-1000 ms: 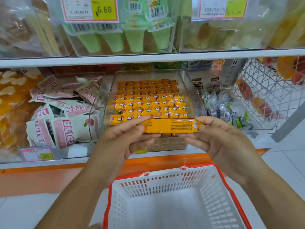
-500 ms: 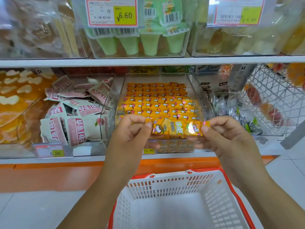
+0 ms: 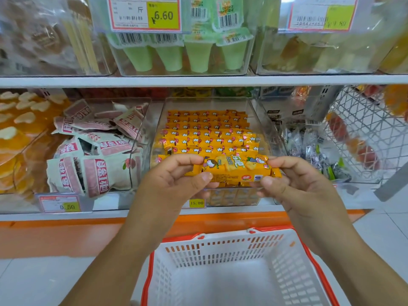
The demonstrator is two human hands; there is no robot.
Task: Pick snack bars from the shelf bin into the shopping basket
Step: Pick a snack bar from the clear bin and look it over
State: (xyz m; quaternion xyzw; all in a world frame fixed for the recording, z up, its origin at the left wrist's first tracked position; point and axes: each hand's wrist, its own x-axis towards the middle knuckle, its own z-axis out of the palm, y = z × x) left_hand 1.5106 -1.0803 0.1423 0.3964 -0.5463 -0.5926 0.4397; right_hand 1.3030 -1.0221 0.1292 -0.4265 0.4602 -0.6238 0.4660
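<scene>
Head view has your left hand (image 3: 174,182) and right hand (image 3: 293,184) each pinching one end of a yellow snack bar (image 3: 234,171), level before the clear shelf bin (image 3: 260,120) whose price tag (image 3: 196,203) reads 15.80, above the white shopping basket (image 3: 220,250).

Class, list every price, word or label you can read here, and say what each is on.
"¥6.60", "斤": top price tag.
"15.80": yellow tag under the bin.
"0.50": lower left tag.
Blurred: top right tag.
Unreadable print: snack bar, pink packets, barcodes.
</scene>
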